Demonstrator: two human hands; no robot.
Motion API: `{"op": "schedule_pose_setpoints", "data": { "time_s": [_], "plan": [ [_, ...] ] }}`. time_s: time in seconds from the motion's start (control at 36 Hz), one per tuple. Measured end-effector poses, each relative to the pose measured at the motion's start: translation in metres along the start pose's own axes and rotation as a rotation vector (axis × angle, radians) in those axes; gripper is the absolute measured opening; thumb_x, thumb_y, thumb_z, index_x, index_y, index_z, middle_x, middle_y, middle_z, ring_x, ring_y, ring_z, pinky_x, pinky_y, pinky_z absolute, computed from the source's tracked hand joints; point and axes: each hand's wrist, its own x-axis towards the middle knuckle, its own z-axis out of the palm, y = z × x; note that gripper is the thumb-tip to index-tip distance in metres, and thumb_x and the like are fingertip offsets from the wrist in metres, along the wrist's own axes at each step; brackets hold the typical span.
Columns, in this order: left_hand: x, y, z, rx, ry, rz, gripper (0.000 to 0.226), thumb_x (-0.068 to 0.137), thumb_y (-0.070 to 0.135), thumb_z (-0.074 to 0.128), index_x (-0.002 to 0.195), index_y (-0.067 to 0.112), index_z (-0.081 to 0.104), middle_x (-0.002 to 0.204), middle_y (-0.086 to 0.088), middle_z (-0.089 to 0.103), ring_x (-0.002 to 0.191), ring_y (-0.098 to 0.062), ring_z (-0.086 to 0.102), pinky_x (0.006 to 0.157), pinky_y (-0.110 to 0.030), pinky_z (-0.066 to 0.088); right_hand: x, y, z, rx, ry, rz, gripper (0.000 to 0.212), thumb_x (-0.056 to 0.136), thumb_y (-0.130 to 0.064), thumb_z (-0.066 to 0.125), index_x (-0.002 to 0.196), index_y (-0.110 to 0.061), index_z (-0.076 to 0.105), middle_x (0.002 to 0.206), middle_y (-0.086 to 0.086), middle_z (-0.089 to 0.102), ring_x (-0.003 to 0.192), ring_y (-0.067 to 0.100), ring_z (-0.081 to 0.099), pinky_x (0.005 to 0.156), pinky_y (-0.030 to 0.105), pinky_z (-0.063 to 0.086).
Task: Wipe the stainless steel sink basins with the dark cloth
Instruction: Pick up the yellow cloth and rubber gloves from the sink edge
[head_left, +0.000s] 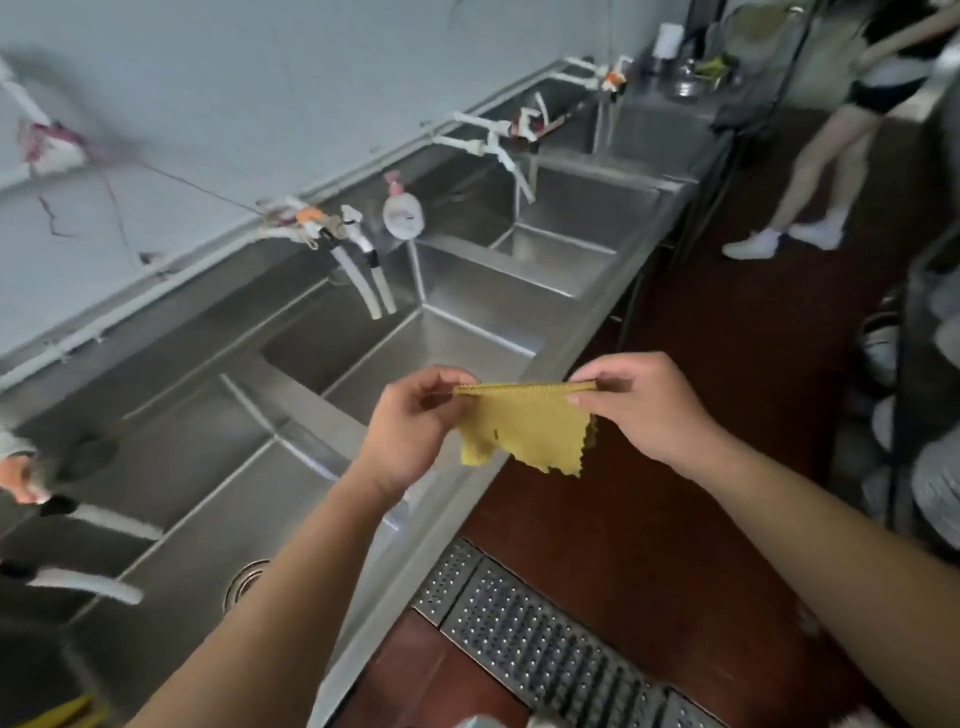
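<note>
A small mustard-yellow cloth (524, 426) with ragged edges hangs stretched between my hands above the sink's front rim. My left hand (410, 421) pinches its left top corner and my right hand (644, 405) pinches its right top corner. A long row of stainless steel sink basins (218, 457) runs diagonally from lower left to upper right. The nearest basin has a round drain (244, 579). No dark cloth shows in this view.
White faucet hoses (371, 291) and a soap bottle (402, 210) hang along the back wall. A perforated metal floor grate (530, 639) lies in the dark red floor. Another person (831, 150) stands at the far right; someone's hand (18, 478) shows at the left edge. Shelving with bowls (930, 415) is on the right.
</note>
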Motion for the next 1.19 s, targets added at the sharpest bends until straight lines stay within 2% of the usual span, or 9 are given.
{"op": "schedule_pose_setpoints", "data": {
  "time_s": [0.19, 0.33, 0.5, 0.67, 0.83, 0.92, 1.03, 1.11, 1.19],
  "plan": [
    [0.064, 0.004, 0.096, -0.055, -0.144, -0.022, 0.015, 0.089, 0.006, 0.069, 0.091, 0.020, 0.074, 0.096, -0.013, 0.073, 0.094, -0.033, 0.069, 0.093, -0.054, 0.055, 0.029, 0.053, -0.077, -0.045, 0.175, 0.050, 0.013, 0.077, -0.013, 0.076, 0.084, -0.023, 0.079, 0.082, -0.008, 0.075, 0.080, 0.005, 0.069, 0.079, 0.035, 0.057],
    [0.140, 0.008, 0.138, -0.058, -0.284, -0.030, 0.011, 0.087, 0.015, 0.072, 0.092, 0.024, 0.075, 0.097, -0.006, 0.074, 0.095, -0.024, 0.072, 0.090, -0.046, 0.058, 0.073, 0.088, -0.127, -0.137, 0.182, 0.099, 0.010, 0.083, -0.029, 0.073, 0.085, -0.039, 0.076, 0.086, -0.022, 0.070, 0.088, -0.004, 0.064, 0.078, 0.025, 0.051],
    [0.259, 0.009, 0.188, -0.028, -0.383, 0.043, 0.017, 0.088, 0.015, 0.071, 0.091, 0.031, 0.075, 0.094, 0.001, 0.074, 0.095, -0.018, 0.070, 0.090, -0.041, 0.057, 0.150, 0.122, -0.178, -0.273, 0.233, 0.129, 0.014, 0.081, -0.031, 0.074, 0.080, -0.044, 0.070, 0.096, -0.020, 0.063, 0.095, -0.005, 0.058, 0.081, 0.016, 0.043],
    [0.372, 0.029, 0.248, 0.046, -0.470, 0.176, 0.024, 0.086, 0.010, 0.072, 0.087, 0.034, 0.075, 0.089, 0.013, 0.073, 0.087, -0.004, 0.068, 0.073, -0.013, 0.052, 0.230, 0.140, -0.235, -0.347, 0.290, 0.212, 0.016, 0.081, -0.021, 0.075, 0.081, -0.037, 0.073, 0.098, -0.014, 0.064, 0.096, -0.003, 0.059, 0.083, 0.008, 0.041],
    [0.474, 0.055, 0.318, 0.096, -0.615, 0.213, 0.020, 0.087, 0.016, 0.071, 0.089, 0.036, 0.074, 0.089, 0.015, 0.073, 0.088, -0.003, 0.069, 0.076, -0.014, 0.052, 0.293, 0.170, -0.302, -0.418, 0.383, 0.249, 0.014, 0.082, -0.018, 0.074, 0.086, -0.031, 0.075, 0.090, -0.014, 0.069, 0.089, 0.002, 0.062, 0.083, 0.026, 0.049],
    [0.521, 0.061, 0.358, 0.118, -0.661, 0.216, 0.017, 0.089, 0.018, 0.070, 0.091, 0.034, 0.075, 0.091, 0.015, 0.073, 0.089, -0.003, 0.068, 0.079, -0.019, 0.052, 0.322, 0.192, -0.339, -0.410, 0.372, 0.269, 0.020, 0.084, -0.020, 0.073, 0.084, -0.040, 0.071, 0.086, -0.019, 0.071, 0.087, -0.004, 0.062, 0.076, 0.013, 0.046],
    [0.580, 0.066, 0.419, 0.124, -0.671, 0.207, 0.018, 0.089, 0.017, 0.070, 0.091, 0.034, 0.075, 0.090, 0.015, 0.074, 0.086, -0.001, 0.068, 0.074, -0.013, 0.051, 0.366, 0.234, -0.388, -0.352, 0.402, 0.287, 0.022, 0.084, -0.020, 0.074, 0.081, -0.041, 0.071, 0.082, -0.031, 0.068, 0.081, -0.012, 0.061, 0.070, 0.003, 0.041],
    [0.620, 0.067, 0.466, 0.085, -0.634, 0.150, 0.018, 0.089, 0.012, 0.070, 0.093, 0.029, 0.076, 0.088, 0.009, 0.075, 0.085, -0.004, 0.070, 0.074, -0.013, 0.053, 0.404, 0.272, -0.426, -0.295, 0.408, 0.281, 0.028, 0.083, -0.020, 0.075, 0.077, -0.046, 0.069, 0.084, -0.028, 0.069, 0.081, -0.008, 0.063, 0.072, 0.009, 0.046],
    [0.657, 0.075, 0.511, 0.069, -0.588, 0.086, 0.015, 0.089, 0.009, 0.069, 0.097, 0.020, 0.076, 0.089, 0.002, 0.076, 0.088, -0.012, 0.071, 0.082, -0.027, 0.058, 0.446, 0.309, -0.469, -0.240, 0.401, 0.283, 0.019, 0.082, -0.020, 0.075, 0.079, -0.039, 0.073, 0.081, -0.017, 0.072, 0.080, 0.000, 0.066, 0.077, 0.028, 0.055]
  ]
}}
